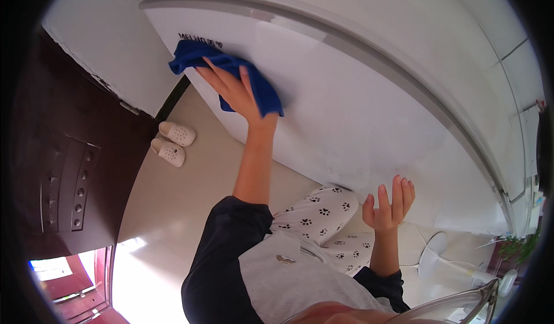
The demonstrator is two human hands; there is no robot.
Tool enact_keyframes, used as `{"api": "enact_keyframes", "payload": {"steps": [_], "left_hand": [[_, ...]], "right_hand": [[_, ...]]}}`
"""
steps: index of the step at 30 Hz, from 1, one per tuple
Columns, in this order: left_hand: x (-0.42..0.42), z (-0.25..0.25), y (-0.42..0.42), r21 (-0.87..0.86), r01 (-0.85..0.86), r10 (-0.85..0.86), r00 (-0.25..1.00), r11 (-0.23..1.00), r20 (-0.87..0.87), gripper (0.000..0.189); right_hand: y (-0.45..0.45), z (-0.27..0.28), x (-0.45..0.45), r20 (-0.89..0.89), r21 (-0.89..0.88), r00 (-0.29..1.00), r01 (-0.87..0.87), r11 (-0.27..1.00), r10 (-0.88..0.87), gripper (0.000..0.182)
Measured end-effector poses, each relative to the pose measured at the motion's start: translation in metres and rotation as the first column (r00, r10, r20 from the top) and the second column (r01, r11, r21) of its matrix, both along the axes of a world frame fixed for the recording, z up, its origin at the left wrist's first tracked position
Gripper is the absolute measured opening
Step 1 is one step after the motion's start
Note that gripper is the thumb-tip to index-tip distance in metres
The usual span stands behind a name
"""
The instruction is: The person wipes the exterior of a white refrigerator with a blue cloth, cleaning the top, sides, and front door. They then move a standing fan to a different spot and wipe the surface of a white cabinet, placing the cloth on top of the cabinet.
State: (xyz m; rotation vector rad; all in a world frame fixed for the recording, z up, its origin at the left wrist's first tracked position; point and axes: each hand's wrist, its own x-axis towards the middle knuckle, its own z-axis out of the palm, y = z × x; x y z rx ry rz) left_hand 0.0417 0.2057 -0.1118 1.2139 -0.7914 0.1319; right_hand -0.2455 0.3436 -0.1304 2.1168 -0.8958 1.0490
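My left hand [233, 91] presses a blue cloth [264, 91] flat against a large white door panel, apparently of a refrigerator [337, 107]. The cloth is bunched under and around my fingers, just below dark lettering near the panel's upper left corner. My right hand [389, 205] is empty, with its thumb and fingers raised and partly spread close to the lower right part of the same panel. Whether its fingertips touch the surface I cannot tell. A long grey trim strip [346, 42] curves along the panel's upper edge.
A pair of pale clogs [173, 144] stands on the beige floor at left, beside a dark brown door [86, 159]. At lower right, a white round-based stand [433, 254] with a cable is on the floor. Green leaves [519, 246] show at the right rim.
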Motion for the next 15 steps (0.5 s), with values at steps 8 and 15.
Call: {"api": "enact_keyframes", "payload": {"steps": [8,15], "left_hand": [[-0.186,-0.056,0.059,0.217,0.650,-0.473,0.248,0.728,0.845,0.032],[-0.175,-0.049,0.049,-0.068,0.419,-0.120,0.406,0.906,0.906,0.034]], "right_hand": [[0.012,-0.016,0.000,0.064,-0.149,0.998,0.008,0.989,0.001,0.055],[0.019,-0.016,0.011,0.044,0.137,0.989,0.135,0.981,-0.142,0.063]]}}
